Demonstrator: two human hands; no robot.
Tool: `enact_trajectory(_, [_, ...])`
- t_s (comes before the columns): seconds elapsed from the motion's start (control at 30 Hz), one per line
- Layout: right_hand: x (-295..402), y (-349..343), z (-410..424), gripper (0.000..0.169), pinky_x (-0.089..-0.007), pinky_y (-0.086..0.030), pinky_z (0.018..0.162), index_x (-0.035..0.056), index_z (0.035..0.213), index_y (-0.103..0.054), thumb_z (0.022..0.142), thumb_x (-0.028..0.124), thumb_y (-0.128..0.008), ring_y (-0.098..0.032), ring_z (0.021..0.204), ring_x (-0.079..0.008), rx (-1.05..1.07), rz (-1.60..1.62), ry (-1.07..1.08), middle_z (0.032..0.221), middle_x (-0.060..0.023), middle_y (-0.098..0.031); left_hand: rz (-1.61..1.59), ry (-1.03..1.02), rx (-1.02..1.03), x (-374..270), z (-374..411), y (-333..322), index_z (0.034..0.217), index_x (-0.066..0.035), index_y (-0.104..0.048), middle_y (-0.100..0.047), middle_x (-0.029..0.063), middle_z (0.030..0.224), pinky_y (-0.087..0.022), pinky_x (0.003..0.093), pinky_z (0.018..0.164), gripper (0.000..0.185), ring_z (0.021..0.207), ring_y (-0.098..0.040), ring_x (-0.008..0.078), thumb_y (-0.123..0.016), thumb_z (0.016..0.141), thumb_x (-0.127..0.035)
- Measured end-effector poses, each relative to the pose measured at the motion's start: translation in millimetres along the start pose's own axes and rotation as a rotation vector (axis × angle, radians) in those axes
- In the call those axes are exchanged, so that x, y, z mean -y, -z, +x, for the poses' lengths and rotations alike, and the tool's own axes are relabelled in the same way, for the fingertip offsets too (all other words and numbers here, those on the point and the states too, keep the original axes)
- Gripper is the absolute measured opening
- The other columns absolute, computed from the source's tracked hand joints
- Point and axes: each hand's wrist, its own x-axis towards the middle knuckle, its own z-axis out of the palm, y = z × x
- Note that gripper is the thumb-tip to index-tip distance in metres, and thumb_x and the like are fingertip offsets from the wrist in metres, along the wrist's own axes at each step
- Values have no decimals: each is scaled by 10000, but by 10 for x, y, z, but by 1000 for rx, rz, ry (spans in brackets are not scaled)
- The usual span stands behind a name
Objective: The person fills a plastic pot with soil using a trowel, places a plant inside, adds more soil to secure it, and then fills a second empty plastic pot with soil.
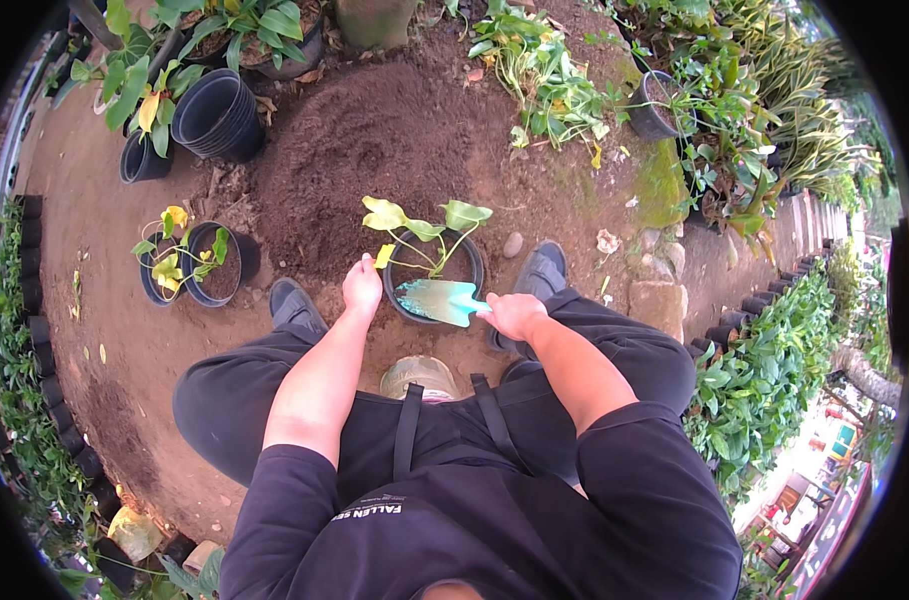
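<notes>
A black plastic plant pot (pixel 475 255) with soil stands on the ground between my shoes, and a leafy seedling (pixel 441 262) with pale green leaves grows in it. My right hand (pixel 516 313) is closed around the handle of a hand trowel (pixel 443 298), whose turquoise, worn blade lies flat over the near part of the pot. At the pot's left side is my left hand (pixel 363 286), its fingertips together by a small yellow leaf (pixel 384 256); whether they pinch it cannot be told. Part of the soil is hidden under the blade.
Beyond the pot spreads a mound of dark soil (pixel 364 142). Two potted seedlings (pixel 225 292) stand at the left, below a stack of black pots (pixel 218 112). Cut vines (pixel 552 90) lie at the upper right. A stone (pixel 513 244) rests near my right shoe.
</notes>
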Motion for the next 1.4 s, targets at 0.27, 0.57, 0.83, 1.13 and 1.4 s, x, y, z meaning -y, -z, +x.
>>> enact_trajectory(0.27, [59,6,78,496,-417,-473,746,29,1024,-491,895,484,-343,-597,910,-311,37,-10,-46,945,-159,-624,171,11,103,-116,-89,137,1055,-95,-587,-595,207,998,-404,446,857,468,994,-536,373,-297,904,-430])
enact_trajectory(0.57, [46,191,-43,534,-419,-467,757,46,1065,-513,888,515,-328,-594,907,-316,33,-44,-23,933,-161,-627,387,-192,201,-258,-94,111,1010,-39,-586,-601,235,925,-455,453,796,396,904,-569,396,-379,883,-351])
enact_trajectory(0.83, [-24,305,-416,531,-423,-455,796,49,1058,-543,887,506,-335,-579,944,-322,41,-47,-78,971,-165,-619,491,-323,199,-50,-217,-42,928,40,-545,-602,257,835,-474,474,747,263,834,-590,397,-416,851,-176])
enact_trajectory(1.13, [5,-51,-379,549,-449,-447,805,39,1053,-531,880,521,-335,-576,921,-372,-59,103,-111,947,-217,-607,-452,352,294,313,-684,-599,844,18,-518,-603,132,617,-502,334,475,305,449,-584,231,-398,893,-259])
enact_trajectory(1.4, [163,-99,-235,542,-444,-437,821,25,1075,-506,890,501,-326,-567,945,-363,-55,165,-116,970,-210,-603,9,72,9,205,-627,-286,870,-50,-591,-626,171,832,-494,397,614,319,686,-622,307,-499,826,-352])
